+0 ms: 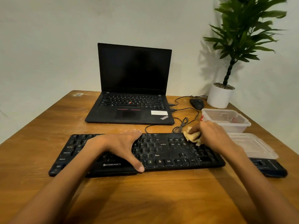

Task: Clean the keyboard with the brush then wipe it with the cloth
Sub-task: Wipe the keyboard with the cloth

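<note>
A black Zebronics keyboard [169,152] lies across the wooden table [145,191] in front of me. My left hand [123,146] rests flat on its middle, fingers reaching the far edge and thumb at the near edge. My right hand [212,135] grips a crumpled yellow cloth [192,137] and presses it on the keys at the keyboard's far right corner. No brush shows clearly; something red lies in the clear tub, too blurred to name.
An open black laptop [132,94] stands behind the keyboard, with cables [181,125] and a black mouse [197,103] to its right. A clear plastic tub [226,120], its lid [254,146], a black device [268,167] under it and a potted plant [220,96] fill the right side.
</note>
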